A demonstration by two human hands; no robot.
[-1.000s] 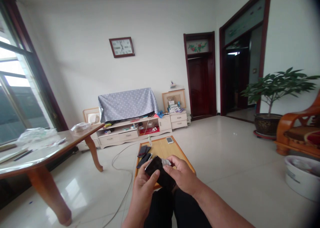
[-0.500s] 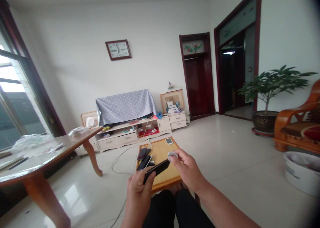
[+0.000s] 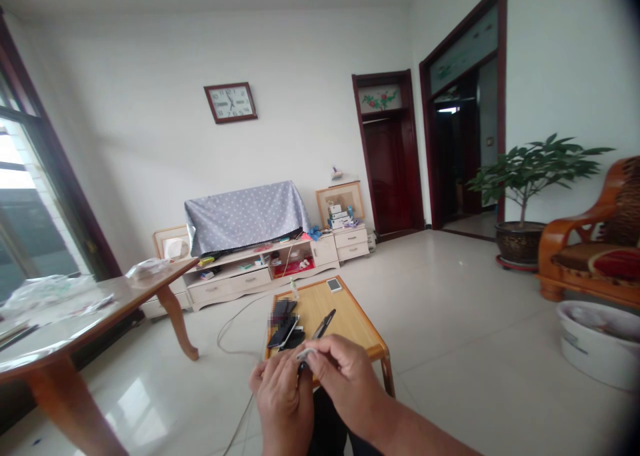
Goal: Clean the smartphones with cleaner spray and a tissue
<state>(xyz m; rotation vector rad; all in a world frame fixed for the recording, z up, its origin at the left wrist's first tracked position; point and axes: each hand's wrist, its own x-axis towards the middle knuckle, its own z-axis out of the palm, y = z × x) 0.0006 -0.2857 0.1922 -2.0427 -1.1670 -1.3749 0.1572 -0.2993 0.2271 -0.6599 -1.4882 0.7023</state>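
Note:
My left hand [image 3: 280, 399] grips the lower end of a black phone [image 3: 321, 327], which sticks up edge-on over a small wooden table [image 3: 350, 323]. My right hand [image 3: 340, 376] is closed in a pinch on a small whitish wad [image 3: 306, 355] and presses it against the phone near my left fingers. Both hands meet low in the middle of the view, above my dark trousers. Several more dark phones [image 3: 283, 329] lie in a pile on the table's left side, and a white phone [image 3: 333, 285] lies at its far edge.
A large wooden table [image 3: 90, 323] with plastic bags stands at the left. A cable [image 3: 235, 323] runs across the tiled floor. A TV cabinet [image 3: 250, 273] lines the far wall. At the right are a potted plant [image 3: 525, 239], a wooden armchair [image 3: 585, 256] and a white basin [image 3: 597, 343].
The phone went from flat in both hands to edge-on and upright. My right hand lifted off with the wad, then came back against the phone. The view tilted up and shifted.

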